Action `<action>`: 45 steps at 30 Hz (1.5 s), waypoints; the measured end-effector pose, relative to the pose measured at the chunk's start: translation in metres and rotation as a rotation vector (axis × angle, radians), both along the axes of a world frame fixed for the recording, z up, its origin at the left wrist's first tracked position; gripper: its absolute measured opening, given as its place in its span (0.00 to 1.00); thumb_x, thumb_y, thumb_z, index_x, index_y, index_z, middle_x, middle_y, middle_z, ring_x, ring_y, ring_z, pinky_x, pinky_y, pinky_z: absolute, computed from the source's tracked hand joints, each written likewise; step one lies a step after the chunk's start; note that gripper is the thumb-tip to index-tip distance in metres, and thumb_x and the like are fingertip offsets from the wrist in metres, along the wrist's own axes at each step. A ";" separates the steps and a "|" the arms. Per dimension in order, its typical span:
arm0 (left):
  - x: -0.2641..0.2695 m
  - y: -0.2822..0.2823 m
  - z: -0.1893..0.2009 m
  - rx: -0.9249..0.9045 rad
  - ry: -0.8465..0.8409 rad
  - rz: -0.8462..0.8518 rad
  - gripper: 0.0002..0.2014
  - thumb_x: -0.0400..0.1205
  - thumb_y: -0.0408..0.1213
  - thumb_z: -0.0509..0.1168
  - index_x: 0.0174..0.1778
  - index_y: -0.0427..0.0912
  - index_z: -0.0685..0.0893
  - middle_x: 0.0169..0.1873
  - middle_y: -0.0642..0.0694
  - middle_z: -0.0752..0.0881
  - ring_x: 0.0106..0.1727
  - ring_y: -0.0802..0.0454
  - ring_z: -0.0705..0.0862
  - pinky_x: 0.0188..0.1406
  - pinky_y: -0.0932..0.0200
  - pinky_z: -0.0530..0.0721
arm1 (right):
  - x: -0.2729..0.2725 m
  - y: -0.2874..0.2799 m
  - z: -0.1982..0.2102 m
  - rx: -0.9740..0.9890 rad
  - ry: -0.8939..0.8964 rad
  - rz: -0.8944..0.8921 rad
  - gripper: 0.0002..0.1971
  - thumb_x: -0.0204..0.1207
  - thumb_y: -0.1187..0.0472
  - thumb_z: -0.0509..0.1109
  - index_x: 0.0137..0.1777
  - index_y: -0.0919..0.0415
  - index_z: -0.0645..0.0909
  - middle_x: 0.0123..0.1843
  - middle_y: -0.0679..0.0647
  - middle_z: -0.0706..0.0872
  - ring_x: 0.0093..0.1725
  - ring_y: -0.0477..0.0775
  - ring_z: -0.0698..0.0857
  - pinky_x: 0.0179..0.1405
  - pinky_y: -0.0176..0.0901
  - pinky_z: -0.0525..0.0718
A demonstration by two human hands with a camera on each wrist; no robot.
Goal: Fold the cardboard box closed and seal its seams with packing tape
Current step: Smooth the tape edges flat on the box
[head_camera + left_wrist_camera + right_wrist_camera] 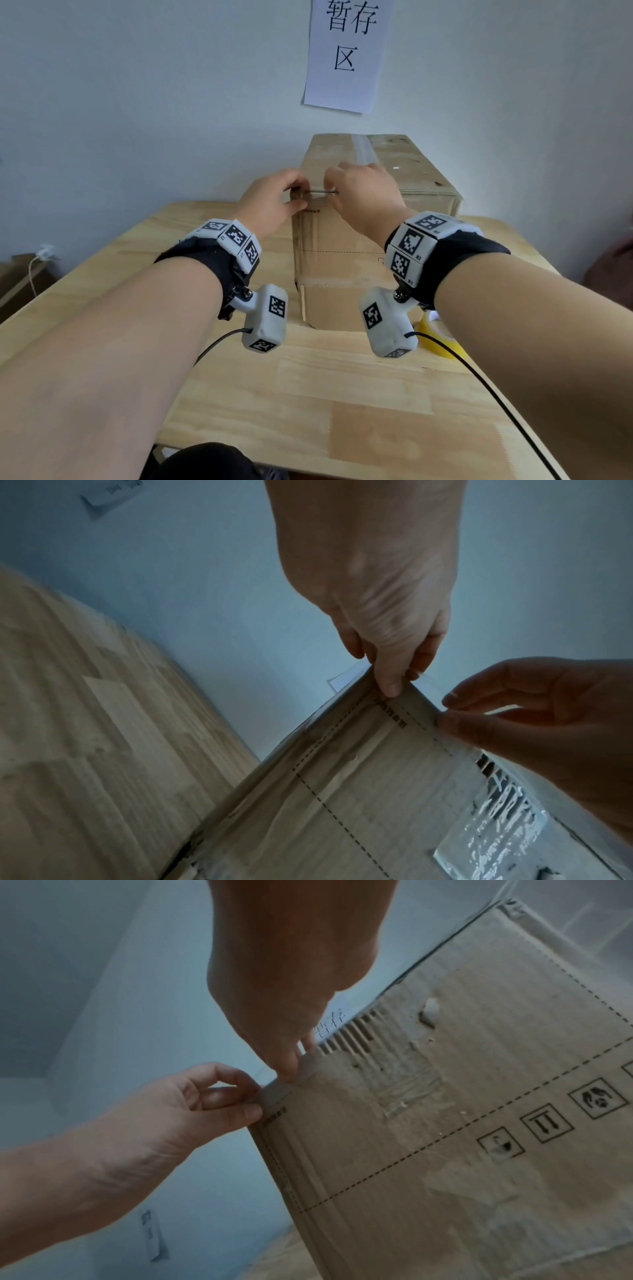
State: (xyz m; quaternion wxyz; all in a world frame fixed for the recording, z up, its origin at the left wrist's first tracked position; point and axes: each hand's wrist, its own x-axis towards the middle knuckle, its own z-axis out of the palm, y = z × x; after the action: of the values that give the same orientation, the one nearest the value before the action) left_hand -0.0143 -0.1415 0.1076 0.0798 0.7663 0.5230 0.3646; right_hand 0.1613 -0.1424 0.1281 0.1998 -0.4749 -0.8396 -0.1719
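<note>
- Starting at the far left, a cable (32,270) trails down by the wall beside the pale wooden desk (342,394);
- next the left hand (274,202) is up at the near top-left corner of the cardboard box (342,267); its fingers (388,680) are curled, thumb against the front face, pinching the top edge right at that corner;
- between the two hands a thin strip of clear tape (323,192) runs along the near top edge; the left wrist view shows it only as a faint film, so how much is stuck down I cannot tell;
- the box stands tall in the middle of the desk, flaps closed, a length of clear tape already lying along its top centre seam (366,150);
- the right hand (363,192) sits just beside the left on the same edge; its fingers (287,1069) are curled too, thumb and fingertips nipping the edge and the tape there;
- above, a white paper sign (347,54) hangs on the wall;
- low on the right, a yellow tape roll (442,337) lies on the desk, partly hidden behind the right wrist.
</note>
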 end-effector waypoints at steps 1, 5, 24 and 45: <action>-0.001 0.001 -0.001 0.004 -0.010 -0.007 0.10 0.79 0.31 0.69 0.56 0.39 0.83 0.57 0.45 0.86 0.64 0.49 0.81 0.68 0.52 0.76 | -0.001 0.000 -0.002 0.017 -0.013 -0.001 0.10 0.81 0.65 0.59 0.56 0.59 0.80 0.53 0.55 0.83 0.47 0.61 0.82 0.54 0.46 0.70; -0.003 0.001 -0.003 0.039 -0.038 -0.036 0.06 0.79 0.32 0.69 0.52 0.40 0.82 0.55 0.46 0.87 0.63 0.52 0.82 0.64 0.59 0.75 | -0.003 0.001 -0.016 0.104 0.071 0.039 0.06 0.74 0.71 0.65 0.42 0.65 0.84 0.39 0.60 0.84 0.31 0.66 0.82 0.43 0.50 0.74; 0.004 0.012 0.005 0.020 -0.104 -0.031 0.09 0.80 0.43 0.68 0.45 0.41 0.85 0.45 0.49 0.88 0.49 0.53 0.84 0.56 0.55 0.81 | -0.003 -0.003 -0.036 0.352 0.062 0.087 0.11 0.56 0.73 0.80 0.35 0.61 0.84 0.29 0.56 0.80 0.19 0.57 0.75 0.28 0.40 0.73; -0.004 0.003 -0.018 -0.011 -0.521 -0.161 0.07 0.78 0.26 0.69 0.50 0.36 0.87 0.56 0.43 0.87 0.60 0.59 0.85 0.68 0.61 0.77 | -0.005 -0.001 -0.021 0.127 0.080 -0.023 0.08 0.82 0.63 0.58 0.50 0.62 0.78 0.48 0.57 0.82 0.37 0.64 0.81 0.32 0.44 0.68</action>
State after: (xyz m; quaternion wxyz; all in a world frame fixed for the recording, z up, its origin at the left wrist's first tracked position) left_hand -0.0187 -0.1390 0.0897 0.2447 0.6853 0.4240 0.5391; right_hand 0.1568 -0.1433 0.1072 0.2611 -0.4775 -0.8127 -0.2081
